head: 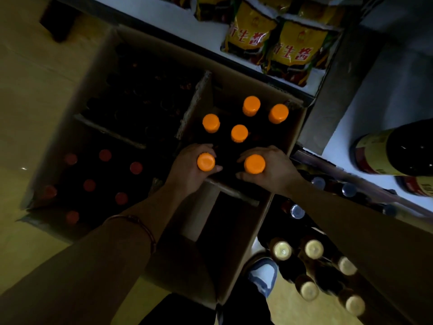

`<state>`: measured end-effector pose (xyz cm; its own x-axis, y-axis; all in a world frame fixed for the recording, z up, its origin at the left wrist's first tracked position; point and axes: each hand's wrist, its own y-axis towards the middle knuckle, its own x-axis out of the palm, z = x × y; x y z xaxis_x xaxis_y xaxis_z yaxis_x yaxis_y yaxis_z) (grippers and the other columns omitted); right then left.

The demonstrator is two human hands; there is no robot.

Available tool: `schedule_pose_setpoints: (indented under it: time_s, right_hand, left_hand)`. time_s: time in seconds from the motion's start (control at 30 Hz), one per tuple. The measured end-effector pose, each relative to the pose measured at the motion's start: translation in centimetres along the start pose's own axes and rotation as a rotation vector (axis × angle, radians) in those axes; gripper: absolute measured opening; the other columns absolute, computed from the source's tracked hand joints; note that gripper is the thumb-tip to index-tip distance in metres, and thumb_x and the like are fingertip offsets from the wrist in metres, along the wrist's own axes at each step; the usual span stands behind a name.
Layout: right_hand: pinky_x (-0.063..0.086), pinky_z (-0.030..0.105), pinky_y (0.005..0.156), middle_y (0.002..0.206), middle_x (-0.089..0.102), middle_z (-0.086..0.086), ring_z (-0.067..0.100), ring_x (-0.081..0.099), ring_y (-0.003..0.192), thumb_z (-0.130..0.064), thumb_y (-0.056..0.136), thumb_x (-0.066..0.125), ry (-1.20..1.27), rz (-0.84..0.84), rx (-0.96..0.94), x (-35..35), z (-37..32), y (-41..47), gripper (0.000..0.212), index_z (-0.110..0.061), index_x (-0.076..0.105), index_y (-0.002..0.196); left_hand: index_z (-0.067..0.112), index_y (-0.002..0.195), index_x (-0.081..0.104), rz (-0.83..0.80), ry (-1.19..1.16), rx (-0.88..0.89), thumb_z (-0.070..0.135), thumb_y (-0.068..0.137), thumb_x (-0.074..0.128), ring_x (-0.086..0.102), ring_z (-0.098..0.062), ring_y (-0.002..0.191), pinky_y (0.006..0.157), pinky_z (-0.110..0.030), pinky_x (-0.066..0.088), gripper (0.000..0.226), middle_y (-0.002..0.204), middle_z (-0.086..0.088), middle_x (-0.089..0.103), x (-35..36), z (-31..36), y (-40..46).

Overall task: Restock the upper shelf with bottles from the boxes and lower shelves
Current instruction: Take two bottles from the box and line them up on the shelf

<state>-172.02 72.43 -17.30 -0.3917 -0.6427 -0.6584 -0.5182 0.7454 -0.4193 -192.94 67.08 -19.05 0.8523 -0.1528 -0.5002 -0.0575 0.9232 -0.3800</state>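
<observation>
Your left hand (187, 170) and right hand (269, 171) each grip an orange-capped bottle (206, 162) by the neck, low in the cardboard box (236, 261). Lifted carelessly, they could snag the divider or slip.

Box (293, 127), open top: four orange-capped bottles (239, 133) crowd far end; cardboard divider (196, 102) bounds left; near compartment free.
</observation>
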Motion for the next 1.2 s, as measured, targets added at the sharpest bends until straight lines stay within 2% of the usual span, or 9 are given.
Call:
schedule_pose_setpoints:
  time_s: [0.1, 0.23, 0.3, 0.4, 0.53, 0.77, 0.87, 0.97, 1.2]
  right_hand:
    - [0.034, 0.033, 0.098, 0.116, 0.065, 0.001, 0.024, 0.058, 0.110, -0.030, 0.076, 0.081, 0.033, 0.035, -0.056, -1.5, -2.1, -1.7, 0.034, -0.020, 0.069, 0.106]
    - [0.044, 0.047, 0.094, 0.106, 0.066, 0.009, 0.032, 0.059, 0.104, -0.022, 0.073, 0.083, 0.271, 0.194, 0.028, -6.4, -6.2, -4.4, 0.020, -0.030, 0.068, 0.084]
    - [0.050, 0.044, 0.088, 0.100, 0.068, 0.012, 0.027, 0.063, 0.097, -0.021, 0.075, 0.081, 0.363, 0.263, 0.077, -9.5, -8.3, -5.6, 0.012, -0.018, 0.070, 0.080]
    - [0.048, 0.015, 0.067, 0.090, 0.072, 0.011, 0.012, 0.064, 0.081, -0.020, 0.080, 0.076, 0.433, 0.332, 0.106, -14.2, -12.0, -7.5, 0.018, -0.004, 0.072, 0.086]
    - [0.053, 0.038, 0.073, 0.081, 0.070, 0.020, 0.029, 0.066, 0.077, -0.013, 0.081, 0.074, 0.516, 0.380, 0.021, -19.6, -17.0, -10.8, 0.016, 0.002, 0.069, 0.081]
    - [0.048, 0.039, 0.062, 0.076, 0.062, 0.031, 0.040, 0.060, 0.074, -0.027, 0.069, 0.069, 0.602, 0.510, -0.120, -29.3, -25.0, -18.4, 0.044, 0.015, 0.060, 0.079]
    - [0.045, 0.044, 0.061, 0.073, 0.056, 0.037, 0.046, 0.055, 0.071, -0.035, 0.065, 0.067, 0.593, 0.606, -0.161, -32.2, -28.3, -22.0, 0.058, 0.020, 0.054, 0.075]
    - [0.046, 0.048, 0.064, 0.073, 0.057, 0.038, 0.049, 0.056, 0.072, -0.037, 0.067, 0.064, 0.581, 0.687, -0.158, -34.6, -30.9, -25.4, 0.059, 0.021, 0.054, 0.072]
    - [0.053, 0.045, 0.068, 0.073, 0.069, 0.023, 0.034, 0.066, 0.070, -0.014, 0.074, 0.074, 0.508, 0.904, -0.035, -39.7, -36.7, -32.6, 0.023, 0.007, 0.066, 0.068]
  left_hand:
    - [0.017, 0.094, 0.059, 0.006, -0.105, -0.042, 0.013, 0.076, 0.079, 0.040, -0.013, 0.133, 0.106, -0.021, 0.029, 0.027, 0.135, -0.003, 0.056, -1.1, 3.1, -1.5]
    - [0.020, 0.091, 0.060, 0.039, -0.164, -0.045, 0.010, 0.083, 0.073, 0.047, 0.007, 0.113, 0.085, 0.003, 0.034, 0.019, 0.124, 0.002, 0.064, -4.1, 8.4, -3.2]
    - [0.022, 0.088, 0.061, 0.123, -0.207, -0.047, 0.010, 0.084, 0.072, 0.058, 0.001, 0.104, 0.082, -0.005, 0.042, 0.016, 0.109, 0.004, 0.068, -5.4, 11.8, -4.0]
    - [0.023, 0.081, 0.062, 0.216, -0.291, -0.028, 0.018, 0.085, 0.072, 0.065, -0.008, 0.090, 0.077, -0.016, 0.047, 0.012, 0.087, 0.005, 0.068, -7.7, 17.9, -5.1]
    - [-0.009, 0.078, 0.061, 0.306, -0.319, 0.125, 0.037, 0.083, 0.071, 0.064, -0.029, 0.075, 0.071, -0.032, 0.052, 0.047, 0.075, -0.026, 0.063, -10.7, 25.4, -7.2]
    - [-0.016, 0.076, 0.059, 0.310, -0.372, 0.238, 0.035, 0.072, 0.070, 0.059, -0.040, 0.073, 0.072, -0.049, 0.052, 0.052, 0.078, -0.036, 0.060, -15.4, 37.9, -12.7]
    - [-0.012, 0.065, 0.059, 0.250, -0.328, 0.318, 0.040, 0.064, 0.064, 0.061, -0.035, 0.063, 0.059, -0.044, 0.052, 0.052, 0.066, -0.026, 0.063, -17.6, 41.9, -14.8]
    - [0.019, 0.054, 0.062, 0.212, -0.365, 0.345, 0.012, 0.073, 0.067, 0.063, -0.012, 0.057, 0.059, -0.028, 0.052, 0.021, 0.056, 0.005, 0.066, -20.0, 45.2, -16.9]
    - [0.012, 0.057, 0.054, 0.033, -0.475, 0.543, 0.013, 0.077, 0.066, 0.064, -0.025, 0.053, 0.060, -0.031, 0.054, 0.024, 0.047, 0.001, 0.059, -24.8, 53.5, -22.0]
